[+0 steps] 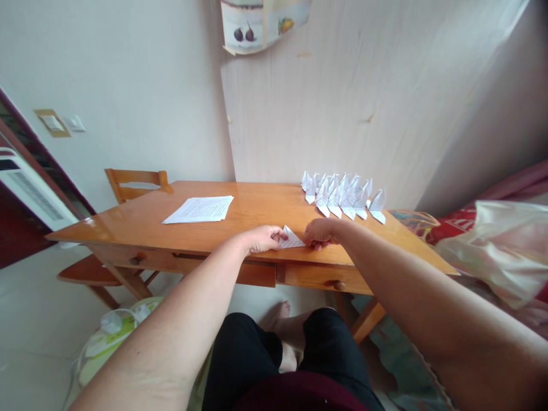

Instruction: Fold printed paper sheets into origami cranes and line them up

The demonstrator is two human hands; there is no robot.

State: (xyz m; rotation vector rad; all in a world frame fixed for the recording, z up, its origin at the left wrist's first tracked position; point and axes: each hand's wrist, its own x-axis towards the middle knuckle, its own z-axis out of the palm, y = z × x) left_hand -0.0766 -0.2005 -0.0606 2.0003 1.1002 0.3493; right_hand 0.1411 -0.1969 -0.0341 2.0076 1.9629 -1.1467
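A small piece of printed paper folded into a triangle [292, 239] lies near the front edge of the wooden table [257, 214]. My left hand [266, 238] pinches its left corner with curled fingers. My right hand [320, 233] presses on its right side, fingers closed on the paper. Several finished folded paper shapes [340, 196] stand in a cluster further back on the right. A stack of printed sheets [200, 209] lies flat on the table to the left.
A wooden chair [128, 188] stands at the table's far left. The table has drawers [325, 278] along its front. A clear plastic bag [496, 245] sits at the right. A light bag [111, 337] lies on the floor, lower left.
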